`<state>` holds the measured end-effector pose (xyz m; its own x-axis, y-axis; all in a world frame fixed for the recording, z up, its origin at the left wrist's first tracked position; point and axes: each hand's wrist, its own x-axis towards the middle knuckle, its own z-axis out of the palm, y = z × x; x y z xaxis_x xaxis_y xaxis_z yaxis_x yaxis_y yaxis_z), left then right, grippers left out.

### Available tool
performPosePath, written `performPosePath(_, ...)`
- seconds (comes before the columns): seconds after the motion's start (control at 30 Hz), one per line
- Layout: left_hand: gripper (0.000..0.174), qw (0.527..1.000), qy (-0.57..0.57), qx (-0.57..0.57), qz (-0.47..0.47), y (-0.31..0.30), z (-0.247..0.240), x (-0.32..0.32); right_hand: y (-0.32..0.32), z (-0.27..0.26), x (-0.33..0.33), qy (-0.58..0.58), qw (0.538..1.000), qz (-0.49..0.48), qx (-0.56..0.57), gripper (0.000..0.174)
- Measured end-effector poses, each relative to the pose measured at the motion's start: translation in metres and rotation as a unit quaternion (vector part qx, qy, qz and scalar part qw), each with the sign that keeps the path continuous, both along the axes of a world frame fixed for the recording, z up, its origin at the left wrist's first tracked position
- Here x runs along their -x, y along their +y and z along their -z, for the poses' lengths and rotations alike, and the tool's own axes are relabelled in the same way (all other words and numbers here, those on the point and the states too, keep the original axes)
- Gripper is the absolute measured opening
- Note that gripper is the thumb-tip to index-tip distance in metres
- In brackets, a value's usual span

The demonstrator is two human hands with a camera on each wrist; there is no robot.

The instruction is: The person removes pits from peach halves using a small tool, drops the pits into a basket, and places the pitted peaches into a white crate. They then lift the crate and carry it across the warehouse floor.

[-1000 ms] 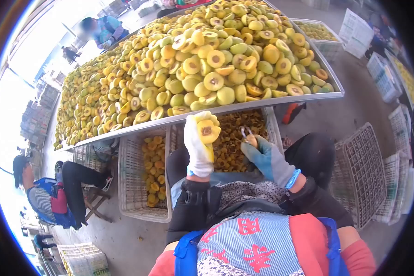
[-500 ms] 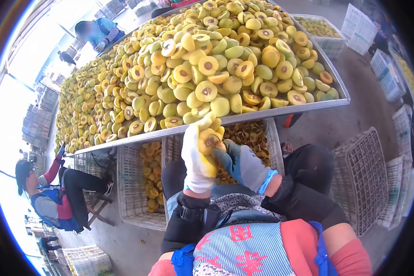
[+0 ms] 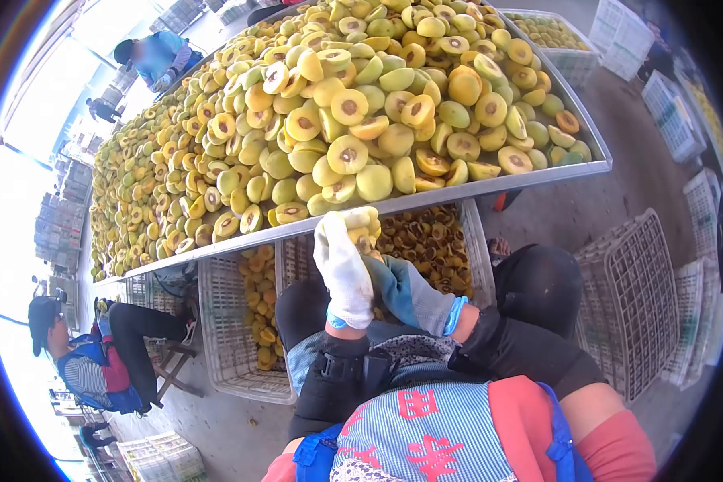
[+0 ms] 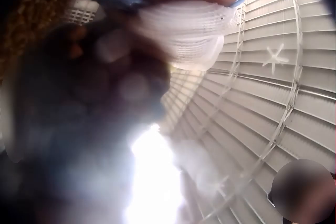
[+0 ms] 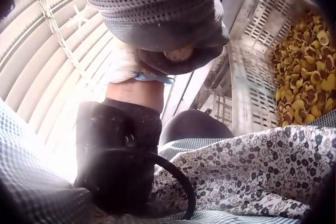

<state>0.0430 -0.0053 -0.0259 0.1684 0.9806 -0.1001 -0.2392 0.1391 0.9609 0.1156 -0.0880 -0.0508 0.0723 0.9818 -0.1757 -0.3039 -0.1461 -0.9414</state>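
Observation:
My left hand (image 3: 347, 277), in a white glove, holds a yellow peach half (image 3: 364, 239) up near the metal table's front rim (image 3: 490, 187). My right hand (image 3: 410, 293), in a blue-grey glove, is curled close against the fruit from the right. The rounded wooden handle end (image 5: 180, 54) of a pitting tool shows between the right glove's fingers in the right wrist view; its metal loop is hidden. A large heap of halved peaches (image 3: 349, 153) fills the table top, many with brown stones showing. The left wrist view is mostly blurred and dark.
Below the table, a crate of brown-yellow scraps (image 3: 434, 249) stands before my knees. Left of it is a crate (image 3: 237, 357) with peach halves. An upright grey crate (image 3: 631, 305) stands at right. A seated person (image 3: 96, 361) works at left, another person (image 3: 157, 60) beyond the table.
My right hand has moved left from over the scraps crate to the peach half, bringing the pitting tool there. The left hand has turned, so the fruit's cut face shows less.

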Motion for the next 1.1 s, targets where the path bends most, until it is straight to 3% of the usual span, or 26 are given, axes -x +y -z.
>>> performPosePath(0.07,0.031,0.999,0.037,-0.007,0.032,0.001,-0.003,0.004,0.001,-0.002,-0.002,0.013,1.000,0.003,0.022,0.050)
performPosePath(0.23,0.043,0.987,-0.074,-0.020,0.138,0.003,-0.008,0.019,0.003,-0.031,-0.017,0.105,0.989,-0.045,0.096,0.040)
performPosePath(0.33,0.049,0.990,-0.080,0.055,0.104,0.005,-0.014,0.024,0.009,0.002,0.001,-0.161,0.980,0.083,-0.082,0.041)
performPosePath(0.47,0.070,0.992,-0.024,0.071,0.102,0.007,-0.019,0.028,0.007,0.006,0.002,-0.250,0.966,0.042,-0.056,0.043)
performPosePath(0.73,0.072,0.983,0.033,0.053,0.170,0.010,-0.012,0.028,-0.002,-0.020,-0.013,-0.390,0.921,-0.001,0.007,0.047)
performPosePath(0.83,0.070,0.967,0.093,0.046,0.235,0.018,-0.004,0.032,-0.001,-0.010,-0.024,-0.446,0.892,-0.071,0.028,0.045)
performPosePath(0.93,0.071,0.933,0.174,0.036,0.313,0.027,-0.013,0.034,-0.004,0.005,-0.022,-0.423,0.905,-0.046,-0.009,0.045)
performPosePath(1.0,0.068,0.919,0.175,-0.006,0.353,0.028,-0.029,0.040,-0.003,0.014,-0.014,-0.231,0.972,-0.001,-0.044,0.051)
performPosePath(1.03,0.061,0.944,0.133,-0.048,0.298,0.023,-0.030,0.038,-0.003,0.015,-0.011,-0.131,0.989,0.022,-0.063,0.054)
performPosePath(1.1,0.050,0.972,0.047,-0.135,0.186,0.004,-0.027,0.029,-0.005,0.008,-0.007,-0.045,0.997,0.014,-0.061,0.059)
